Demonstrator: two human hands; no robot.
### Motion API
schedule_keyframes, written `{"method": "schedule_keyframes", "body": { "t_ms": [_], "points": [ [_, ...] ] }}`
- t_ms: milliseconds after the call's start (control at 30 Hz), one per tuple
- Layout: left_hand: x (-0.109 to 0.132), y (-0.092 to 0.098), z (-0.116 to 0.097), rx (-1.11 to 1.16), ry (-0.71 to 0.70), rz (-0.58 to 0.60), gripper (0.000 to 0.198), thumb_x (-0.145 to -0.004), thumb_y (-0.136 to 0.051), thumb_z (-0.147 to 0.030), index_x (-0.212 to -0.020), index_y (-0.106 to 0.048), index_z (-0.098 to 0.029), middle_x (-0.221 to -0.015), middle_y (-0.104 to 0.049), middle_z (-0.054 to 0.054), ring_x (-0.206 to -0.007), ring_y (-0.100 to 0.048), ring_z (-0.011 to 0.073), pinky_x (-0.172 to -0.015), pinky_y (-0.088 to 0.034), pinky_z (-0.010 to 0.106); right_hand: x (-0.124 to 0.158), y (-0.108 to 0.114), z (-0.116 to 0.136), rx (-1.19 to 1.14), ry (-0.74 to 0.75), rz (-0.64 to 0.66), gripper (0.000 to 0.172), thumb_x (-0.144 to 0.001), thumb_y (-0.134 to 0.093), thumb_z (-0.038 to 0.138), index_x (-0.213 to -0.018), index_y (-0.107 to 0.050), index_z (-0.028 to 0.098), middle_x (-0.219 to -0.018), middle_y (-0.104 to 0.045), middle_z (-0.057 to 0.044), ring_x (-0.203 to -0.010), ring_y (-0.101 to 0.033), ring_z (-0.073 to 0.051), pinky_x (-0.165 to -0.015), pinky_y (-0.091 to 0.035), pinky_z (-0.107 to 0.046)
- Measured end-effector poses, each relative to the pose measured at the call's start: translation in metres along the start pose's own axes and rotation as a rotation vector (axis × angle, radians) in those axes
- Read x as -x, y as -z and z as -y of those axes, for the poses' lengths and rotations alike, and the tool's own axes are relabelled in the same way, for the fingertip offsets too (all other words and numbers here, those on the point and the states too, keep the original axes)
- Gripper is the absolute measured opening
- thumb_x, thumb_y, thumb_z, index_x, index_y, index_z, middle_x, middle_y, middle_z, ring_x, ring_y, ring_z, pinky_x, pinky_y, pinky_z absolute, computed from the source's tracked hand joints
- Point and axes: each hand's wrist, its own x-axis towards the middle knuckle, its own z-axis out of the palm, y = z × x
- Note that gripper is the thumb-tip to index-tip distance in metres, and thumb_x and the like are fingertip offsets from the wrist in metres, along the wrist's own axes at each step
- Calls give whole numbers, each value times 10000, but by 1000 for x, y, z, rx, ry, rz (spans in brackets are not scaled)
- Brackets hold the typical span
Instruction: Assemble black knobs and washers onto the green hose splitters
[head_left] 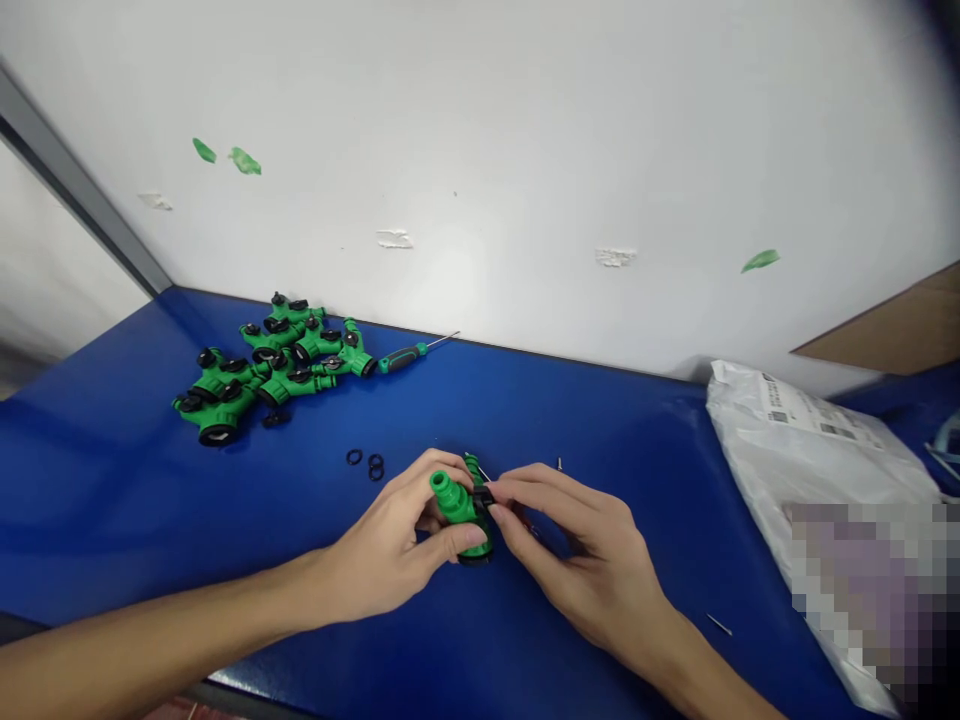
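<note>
My left hand is wrapped round a green hose splitter, whose ribbed outlet points up toward me. With thumb and fingertips, my right hand pinches a small black valve knob at the splitter's side. Whether the knob is seated on the splitter or just held against it, I cannot tell. My right fingers hide part of the far outlet. Left of my hands, several black rubber rings lie on the blue table. A small screw stands beyond my right hand.
Several green splitters with black knobs are heaped at the back left, beside a loose black knob. A green-and-black screwdriver lies near the wall. At right are a white plastic bag and a thin metal pin.
</note>
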Motion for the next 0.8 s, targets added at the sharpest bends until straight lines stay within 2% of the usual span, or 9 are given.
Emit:
{"method": "schedule_keyframes", "body": {
  "t_ms": [200,400,600,800],
  "points": [
    [0,0,-1,-12,9,7,116,-958,-564,-287,-1037,-547,-203,-1128,-439,39,-840,-546,123,-734,-529,291,3,4,-1,18,35,9,194,-859,-646,57,-969,-731,193,-874,-723,-47,-718,-696,-133,-638,-582,-213],
    [0,-1,-2,75,65,13,113,-960,-557,-297,-1004,-544,-194,-1057,-419,21,-803,-541,114,-728,-533,290,3,3,-1,41,63,-2,210,-858,-644,55,-988,-733,193,-888,-729,-71,-728,-711,-157,-647,-603,-239],
    [2,-1,0,-27,31,14,122,-961,-567,-298,-1044,-556,-210,-1068,-432,17,-801,-511,111,-706,-495,282,6,1,1,-4,8,-15,179,-851,-654,55,-944,-734,185,-853,-720,-56,-700,-698,-139,-629,-584,-222],
    [3,-1,0,-19,22,6,101,-960,-566,-265,-1042,-552,-206,-1081,-424,20,-800,-519,107,-707,-520,283,8,-6,3,-97,-132,-46,136,-866,-630,89,-894,-722,185,-788,-719,-45,-630,-671,-143,-556,-550,-246]
  ]
}}
